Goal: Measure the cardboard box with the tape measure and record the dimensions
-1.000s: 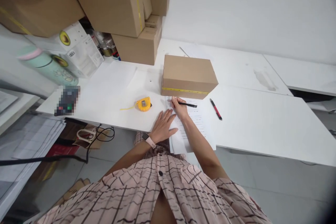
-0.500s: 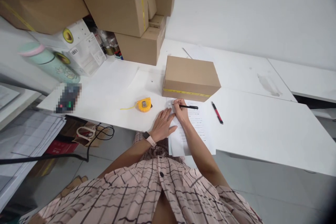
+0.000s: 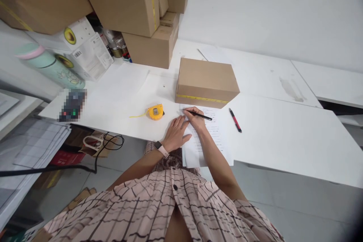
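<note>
My right hand (image 3: pixel 196 120) grips a black pen (image 3: pixel 204 116), its tip at the upper left of a printed sheet of paper (image 3: pixel 214 136). Flat on the sheet's left edge and the table lies my left hand (image 3: pixel 176 133), fingers spread, with a watch on the wrist. Just beyond the paper stands a closed cardboard box (image 3: pixel 208 77) with a yellow strip along its front. To the left of my hands is a yellow tape measure (image 3: pixel 155 112) with a short length of tape out. A red and black pen (image 3: pixel 235 120) lies to the right of the paper.
Large cardboard boxes (image 3: pixel 119 0) are stacked at the back left. White cartons (image 3: pixel 90 56), a mint green bottle (image 3: pixel 51 66) and a blurred-out dark object (image 3: pixel 72 105) occupy the table's left end. A black cable (image 3: pixel 95 159) hangs below the table's front edge.
My right hand has shifted slightly, and the pen now slants more, its tip a little further left and up. My left hand stays in place on the paper's edge.
</note>
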Demonstrator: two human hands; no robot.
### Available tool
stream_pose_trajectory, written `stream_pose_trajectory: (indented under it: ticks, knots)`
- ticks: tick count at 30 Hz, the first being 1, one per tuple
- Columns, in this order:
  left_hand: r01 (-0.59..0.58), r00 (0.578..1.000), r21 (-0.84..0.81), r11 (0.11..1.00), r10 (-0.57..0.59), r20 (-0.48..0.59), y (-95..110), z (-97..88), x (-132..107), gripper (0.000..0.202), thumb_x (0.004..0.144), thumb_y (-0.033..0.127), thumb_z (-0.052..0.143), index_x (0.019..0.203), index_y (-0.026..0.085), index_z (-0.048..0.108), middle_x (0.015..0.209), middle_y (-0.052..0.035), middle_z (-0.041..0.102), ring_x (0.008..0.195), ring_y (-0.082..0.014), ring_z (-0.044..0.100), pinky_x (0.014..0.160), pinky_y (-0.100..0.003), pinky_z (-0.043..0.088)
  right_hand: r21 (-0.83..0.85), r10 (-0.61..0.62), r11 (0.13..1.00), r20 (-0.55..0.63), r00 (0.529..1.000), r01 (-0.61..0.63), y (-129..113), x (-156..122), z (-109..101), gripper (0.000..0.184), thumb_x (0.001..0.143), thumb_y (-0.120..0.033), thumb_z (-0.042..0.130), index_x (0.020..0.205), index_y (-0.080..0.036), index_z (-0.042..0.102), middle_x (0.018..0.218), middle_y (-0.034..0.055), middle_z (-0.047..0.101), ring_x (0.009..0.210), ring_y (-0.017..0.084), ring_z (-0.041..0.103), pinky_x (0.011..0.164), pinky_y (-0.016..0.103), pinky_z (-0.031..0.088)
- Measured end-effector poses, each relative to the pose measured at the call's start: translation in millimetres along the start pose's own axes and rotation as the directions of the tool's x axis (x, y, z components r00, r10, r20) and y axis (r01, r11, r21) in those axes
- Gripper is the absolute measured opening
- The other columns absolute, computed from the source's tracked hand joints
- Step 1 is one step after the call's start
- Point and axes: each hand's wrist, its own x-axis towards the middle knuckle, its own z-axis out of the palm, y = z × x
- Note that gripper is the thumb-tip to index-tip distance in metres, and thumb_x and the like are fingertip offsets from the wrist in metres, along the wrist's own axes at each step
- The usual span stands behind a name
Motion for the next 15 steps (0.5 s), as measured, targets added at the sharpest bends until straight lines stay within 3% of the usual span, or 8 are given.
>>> stream_pose_trajectory:
  ticks: [5, 10, 15]
  knots:
    - [0.002, 1.000, -0.003, 1.000, -0.002, 0.005, -0.2, 0.0, 0.2, 0.061, 0.091, 0.042, 0.058, 0.141, 0.010, 0.045, 0.156, -0.0216, 0.038, 0.147, -0.0350, 0.031, 0.121, -0.051, 0.021, -0.113, -0.011, 0.994, -0.077, 0.997, 0.002, 3.2, -0.1, 1.0, 0.031, 0.085, -0.050, 0.057, 0.072, -0.022, 0.055, 0.062, -0.0031, 0.055, 0.060, 0.013, 0.050, 0.060, 0.027, 0.041]
    - [0.000, 1.000, 0.030, 1.000, 0.000, -0.011, -1.2, 4.0, 0.1, 0.060, 0.092, 0.043, 0.056, 0.142, 0.011, 0.045, 0.156, -0.0194, 0.039, 0.147, -0.0336, 0.032, 0.122, -0.050, 0.022, -0.057, -0.060, 0.997, -0.108, 0.992, 0.054, 10.7, 1.7, 4.3, 0.029, 0.082, -0.049, 0.063, 0.078, -0.022, 0.054, 0.070, -0.0026, 0.059, 0.063, 0.013, 0.053, 0.062, 0.027, 0.043]
    - [0.005, 1.000, 0.035, 0.999, -0.004, -0.014, -1.7, 6.3, 0.1, 0.060, 0.092, 0.043, 0.057, 0.141, 0.011, 0.045, 0.155, -0.0191, 0.040, 0.147, -0.0340, 0.032, 0.121, -0.050, 0.023, -0.124, -0.077, 0.990, -0.135, 0.988, 0.060, 16.9, 2.7, 4.3, 0.031, 0.082, -0.045, 0.063, 0.069, -0.023, 0.046, 0.056, -0.0069, 0.044, 0.054, 0.012, 0.042, 0.057, 0.026, 0.036]
